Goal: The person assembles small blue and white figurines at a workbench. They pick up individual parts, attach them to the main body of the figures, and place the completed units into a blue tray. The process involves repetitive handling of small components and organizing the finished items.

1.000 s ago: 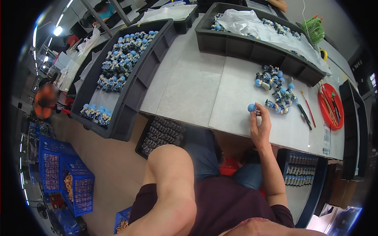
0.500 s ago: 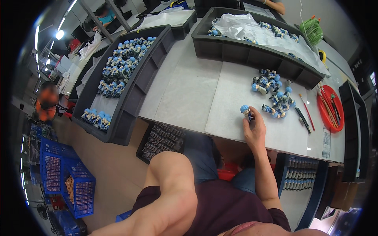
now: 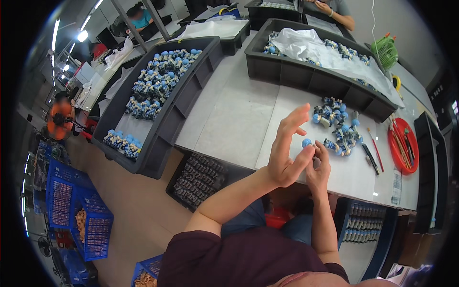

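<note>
While left fingers (image 3: 290, 122) stand wide, a figurine (image 3: 307, 142) sits pinched between right fingers (image 3: 323, 154).

The left hand (image 3: 282, 166) is held raised, its fingers (image 3: 289, 125) extended forward and slightly bent, its thumb (image 3: 302, 161) pointed rightward, and a wide gap is left between them. By the thumb's tip, part of the right hand (image 3: 319, 173) is overlapped in view; whether the two are touching cannot be told. The right fingers are curled toward their own thumb in a small pinch. The left forearm (image 3: 239, 195) is angled inward from a bent elbow, while the right forearm (image 3: 324, 220) is held nearly straight ahead.
</note>
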Tool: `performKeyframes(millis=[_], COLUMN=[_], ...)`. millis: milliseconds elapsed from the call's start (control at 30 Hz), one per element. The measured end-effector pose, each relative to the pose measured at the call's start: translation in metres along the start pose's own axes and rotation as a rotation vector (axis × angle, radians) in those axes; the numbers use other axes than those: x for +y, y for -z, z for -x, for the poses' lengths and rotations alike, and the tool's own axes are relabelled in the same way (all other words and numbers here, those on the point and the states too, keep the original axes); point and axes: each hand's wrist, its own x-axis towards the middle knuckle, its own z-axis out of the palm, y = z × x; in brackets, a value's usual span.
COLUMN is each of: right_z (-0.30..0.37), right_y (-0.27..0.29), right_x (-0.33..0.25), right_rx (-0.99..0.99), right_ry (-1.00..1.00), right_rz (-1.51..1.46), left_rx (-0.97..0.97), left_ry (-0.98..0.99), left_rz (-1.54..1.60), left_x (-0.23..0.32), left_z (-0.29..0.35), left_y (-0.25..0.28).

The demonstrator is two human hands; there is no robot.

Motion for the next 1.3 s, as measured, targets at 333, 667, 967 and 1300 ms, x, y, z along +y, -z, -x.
performKeyframes(millis=[333, 667, 967, 1300], right_z=[0.002, -0.001, 0.000, -0.003], right_y=[0.002, 0.002, 0.004, 0.008], right_x=[-0.006, -0.004, 0.001, 0.003], right_rx=[0.016, -0.071, -0.120, -0.114], right_ry=[0.045, -0.003, -0.070, -0.139], right_rz=[0.012, -0.141, -0.205, -0.327], left_rx=[-0.059, 0.025, 0.066, 0.057], left_ry=[0.745, 0.706, 0.729, 0.760], left_rz=[0.092, 0.164, 0.224, 0.442], left_x=[-0.072, -0.078, -0.077, -0.082], left_z=[0.058, 0.069, 0.069, 0.067], left_y=[-0.016, -0.013, -0.014, -0.006])
